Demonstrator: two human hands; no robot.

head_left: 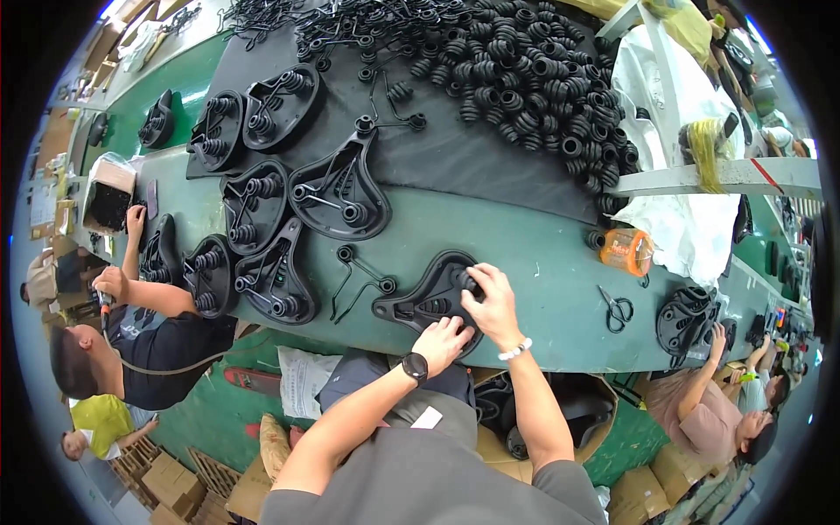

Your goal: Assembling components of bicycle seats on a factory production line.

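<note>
- from my remote seat i see the green table (551,284)
- saddle (430,296) underside up at its near edge; uneven pressure could tip it off
- right hand (495,306): fingers bent over a spring (466,279) on the saddle's far right; i can't tell how tightly
- left hand (441,342): half-curled at the near rim, hold hidden from me
- spring: could slip if pressed crooked
</note>
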